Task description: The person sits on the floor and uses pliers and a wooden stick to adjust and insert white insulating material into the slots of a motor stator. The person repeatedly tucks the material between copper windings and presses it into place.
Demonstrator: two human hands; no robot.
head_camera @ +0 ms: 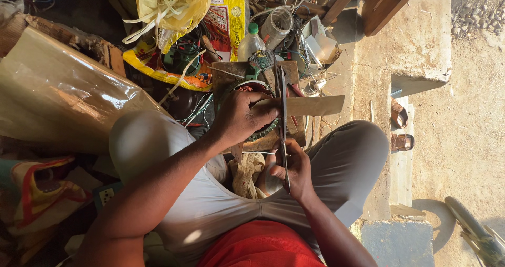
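Cluttered workshop floor, concrete step at the right with sandals beside it. Left hand curled in a closed grip on a tan card strip, held over a round coil on a wooden board; right hand wrapped tight around scissors, blades across the strip. Behind the board: clear bottle with green cap, red-and-yellow printed bag upright beside it, yellow sack stuffed with cord, large brown plastic bag at left.
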